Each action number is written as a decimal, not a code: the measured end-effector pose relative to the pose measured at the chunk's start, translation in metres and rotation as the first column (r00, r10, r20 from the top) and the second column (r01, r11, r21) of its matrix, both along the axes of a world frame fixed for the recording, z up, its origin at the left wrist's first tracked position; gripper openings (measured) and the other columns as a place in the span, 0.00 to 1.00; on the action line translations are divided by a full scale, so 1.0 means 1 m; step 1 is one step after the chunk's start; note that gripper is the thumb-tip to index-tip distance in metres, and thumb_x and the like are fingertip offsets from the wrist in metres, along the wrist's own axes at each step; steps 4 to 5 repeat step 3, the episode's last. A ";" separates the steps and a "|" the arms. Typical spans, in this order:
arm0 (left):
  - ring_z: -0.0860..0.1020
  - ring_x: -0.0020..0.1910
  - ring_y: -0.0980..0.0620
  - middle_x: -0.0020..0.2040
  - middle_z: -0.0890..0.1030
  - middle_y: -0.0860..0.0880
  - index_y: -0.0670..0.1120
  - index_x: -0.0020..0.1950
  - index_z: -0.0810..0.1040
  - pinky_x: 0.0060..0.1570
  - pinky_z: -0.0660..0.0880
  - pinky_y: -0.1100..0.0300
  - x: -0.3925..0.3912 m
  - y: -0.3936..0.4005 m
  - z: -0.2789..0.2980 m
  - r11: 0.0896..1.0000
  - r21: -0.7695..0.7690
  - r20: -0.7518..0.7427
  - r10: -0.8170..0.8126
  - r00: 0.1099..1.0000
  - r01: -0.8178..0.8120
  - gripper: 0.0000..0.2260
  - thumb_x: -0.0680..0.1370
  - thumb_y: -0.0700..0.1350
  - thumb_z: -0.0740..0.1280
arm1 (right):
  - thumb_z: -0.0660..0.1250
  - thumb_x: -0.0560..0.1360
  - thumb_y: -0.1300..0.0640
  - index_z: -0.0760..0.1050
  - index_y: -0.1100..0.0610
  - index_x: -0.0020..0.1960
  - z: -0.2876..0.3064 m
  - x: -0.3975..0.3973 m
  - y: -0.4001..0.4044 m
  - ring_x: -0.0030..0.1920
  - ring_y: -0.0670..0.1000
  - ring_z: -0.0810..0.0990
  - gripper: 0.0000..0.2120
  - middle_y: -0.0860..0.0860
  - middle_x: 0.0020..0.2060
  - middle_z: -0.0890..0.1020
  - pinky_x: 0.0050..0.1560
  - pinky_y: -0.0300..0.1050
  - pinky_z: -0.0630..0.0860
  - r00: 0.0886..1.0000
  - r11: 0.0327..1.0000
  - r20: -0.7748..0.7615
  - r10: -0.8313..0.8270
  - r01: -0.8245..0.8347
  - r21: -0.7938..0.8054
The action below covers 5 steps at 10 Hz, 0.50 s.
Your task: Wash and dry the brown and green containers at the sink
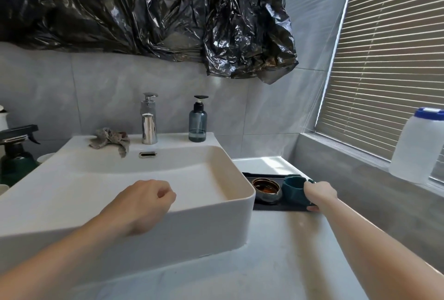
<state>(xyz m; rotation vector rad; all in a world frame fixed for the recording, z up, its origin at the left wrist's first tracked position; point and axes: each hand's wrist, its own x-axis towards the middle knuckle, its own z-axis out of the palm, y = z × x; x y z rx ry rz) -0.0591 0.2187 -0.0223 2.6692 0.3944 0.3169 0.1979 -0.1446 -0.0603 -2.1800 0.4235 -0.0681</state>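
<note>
A dark tray (271,208) lies on the counter to the right of the white sink (149,167). On it stand a small brown glazed container (266,188) and, to its right, a green container (293,190). My right hand (319,194) grips the green container from its right side, fingers curled round it. My left hand (146,201) hovers over the sink's front rim with fingers loosely curled, holding nothing. A grey cloth (110,140) lies crumpled on the sink's back ledge, left of the chrome faucet (149,129).
A blue soap pump bottle (197,122) stands right of the faucet. A spray bottle (16,153) stands at the far left. A white jug with a blue lid (418,146) rests on the window ledge. Black plastic sheeting (149,11) hangs above.
</note>
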 end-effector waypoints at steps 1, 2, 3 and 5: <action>0.79 0.44 0.51 0.43 0.82 0.55 0.51 0.43 0.78 0.47 0.78 0.52 -0.002 -0.003 0.002 1.000 0.016 0.016 0.010 1.000 -0.010 0.14 0.81 0.54 0.57 | 0.63 0.78 0.55 0.76 0.62 0.57 0.006 -0.009 0.000 0.41 0.59 0.82 0.13 0.58 0.52 0.80 0.43 0.53 0.86 1.000 1.000 -0.009 0.025 -0.025 -0.008; 0.79 0.47 0.55 0.46 0.81 0.59 0.55 0.45 0.79 0.48 0.78 0.54 -0.006 -0.007 0.003 1.000 0.025 0.056 0.017 0.998 -0.018 0.12 0.81 0.54 0.58 | 0.64 0.78 0.56 0.76 0.63 0.58 0.014 -0.017 0.006 0.44 0.58 0.80 0.13 0.57 0.50 0.79 0.47 0.52 0.85 0.999 0.998 0.009 0.053 -0.053 0.022; 0.78 0.50 0.56 0.50 0.81 0.60 0.59 0.48 0.79 0.51 0.78 0.53 -0.010 -0.009 0.006 0.999 0.021 0.104 0.032 0.994 -0.035 0.10 0.80 0.55 0.58 | 0.64 0.76 0.54 0.77 0.62 0.62 0.021 -0.031 0.017 0.47 0.58 0.78 0.18 0.59 0.55 0.83 0.55 0.50 0.80 0.985 0.991 0.119 0.128 -0.123 -0.050; 0.78 0.50 0.56 0.50 0.81 0.60 0.59 0.48 0.79 0.51 0.78 0.53 -0.010 -0.009 0.006 0.999 0.021 0.104 0.032 0.994 -0.035 0.10 0.80 0.55 0.58 | 0.64 0.76 0.54 0.77 0.62 0.62 0.021 -0.031 0.017 0.47 0.58 0.78 0.18 0.59 0.55 0.83 0.55 0.50 0.80 0.985 0.991 0.119 0.128 -0.123 -0.050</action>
